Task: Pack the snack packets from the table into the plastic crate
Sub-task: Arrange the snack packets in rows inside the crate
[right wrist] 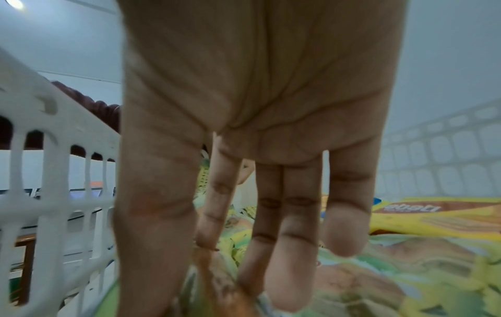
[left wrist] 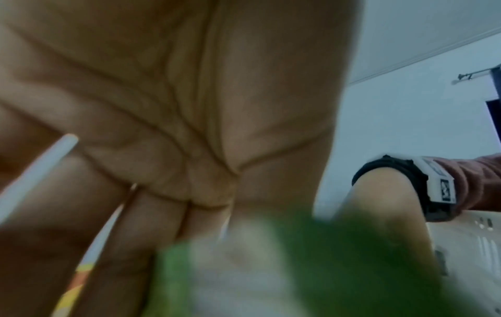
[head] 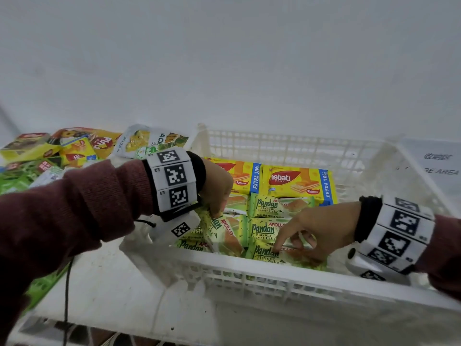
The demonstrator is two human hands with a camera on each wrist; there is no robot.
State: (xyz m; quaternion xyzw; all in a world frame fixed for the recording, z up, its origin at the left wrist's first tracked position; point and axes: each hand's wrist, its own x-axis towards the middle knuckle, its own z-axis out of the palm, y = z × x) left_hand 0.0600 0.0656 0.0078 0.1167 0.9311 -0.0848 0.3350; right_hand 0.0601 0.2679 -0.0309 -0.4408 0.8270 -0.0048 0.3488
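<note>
A white plastic crate [head: 249, 264] [right wrist: 54, 128] stands on the table. Two yellow nabati wafer packets [head: 299, 182] [right wrist: 433, 214] lie along its far side. Several green pandan cake packets [head: 277, 206] fill the near part. My left hand [head: 214, 211] [left wrist: 176, 225] is inside the crate at the left. It pinches the top edge of a tilted pandan packet [head: 224, 233], seen as a green blur [left wrist: 271, 268] in the left wrist view. My right hand [head: 291, 243] [right wrist: 216, 296] reaches in from the right, thumb and fingers closing on a pandan packet [head: 264, 254] by the near wall.
A heap of loose snack packets [head: 74, 151] lies on the white table [head: 112, 283] left of the crate. A printed paper sign [head: 436, 166] is at the right. A thin black cable [head: 66, 295] hangs below my left sleeve. A wall rises close behind.
</note>
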